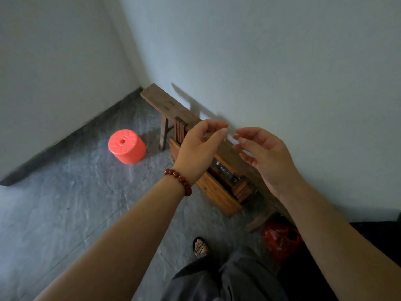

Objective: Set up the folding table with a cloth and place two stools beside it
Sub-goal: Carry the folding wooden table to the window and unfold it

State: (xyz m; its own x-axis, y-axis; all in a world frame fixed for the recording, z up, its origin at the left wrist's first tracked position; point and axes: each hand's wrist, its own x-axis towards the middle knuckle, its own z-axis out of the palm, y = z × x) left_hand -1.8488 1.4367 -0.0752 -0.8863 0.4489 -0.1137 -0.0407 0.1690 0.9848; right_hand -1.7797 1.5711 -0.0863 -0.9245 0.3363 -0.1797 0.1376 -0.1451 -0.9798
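We find the fingers (219, 131) of the left hand (195, 146) loosely curved, thumb and forefinger drawn near one another yet pinching nothing that we can make out, the tips being blurred; the fingers (245, 141) of the right hand (264, 157) are likewise relaxed and spread, palm turned toward the left hand, and hold nothing; the two sets of fingertips lie near each other but apart, both hands raised in the air above the long dark wooden bench (165, 102). A bracelet of dark red beads (180, 181) circles the left wrist; both forearms are bare.

The bench runs along the pale wall (282, 61), its far end near the room's corner; against its front side the folded table of light slatted wood (217, 194) stands on edge on the grey stone-patterned floor (76, 203), some darker wooden legs and a bit of metal fitting showing between it and the bench. The round coral-red plastic stool (127, 146) stands upright on the floor, left of the bench and apart from it; we see only this one stool. A crumpled red plastic bag (281, 237) lies under the bench's near end; nearer to us than the bench are a foot in a dark strapped sandal (200, 246) and grey trousers (227, 279).
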